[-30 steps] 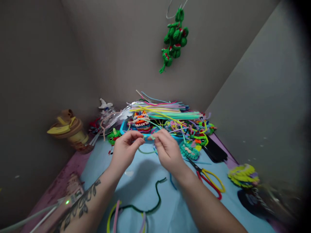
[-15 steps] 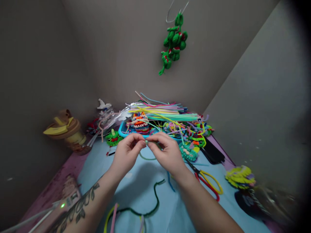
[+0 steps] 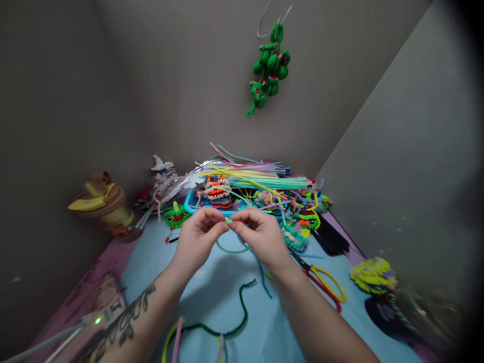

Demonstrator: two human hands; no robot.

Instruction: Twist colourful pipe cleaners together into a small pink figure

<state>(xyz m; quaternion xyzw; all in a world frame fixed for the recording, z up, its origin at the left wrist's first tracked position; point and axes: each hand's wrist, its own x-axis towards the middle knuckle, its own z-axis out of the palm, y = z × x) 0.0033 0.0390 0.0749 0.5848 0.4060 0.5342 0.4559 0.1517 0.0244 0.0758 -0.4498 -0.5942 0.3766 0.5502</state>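
My left hand and my right hand meet above the middle of the blue table cover. Thumb and forefinger of each pinch a pale green pipe cleaner, whose small twisted bit shows between the fingertips. A thin green curve hangs just below the hands; whether it belongs to the same piece I cannot tell. Under my right hand lies a blue pipe cleaner. Closer to me, a dark green pipe cleaner lies in a wavy line, with pink and yellow strips beside it.
Behind my hands stands a blue tray of pipe-cleaner figures, with a bundle of pipe cleaners across it. Scissors with yellow and red handles lie right, near a black phone-like object. A power strip sits at left.
More of the pale green twisted bit shows between my fingertips, and my right thumb has shifted slightly. Both hands stay in nearly the same place.
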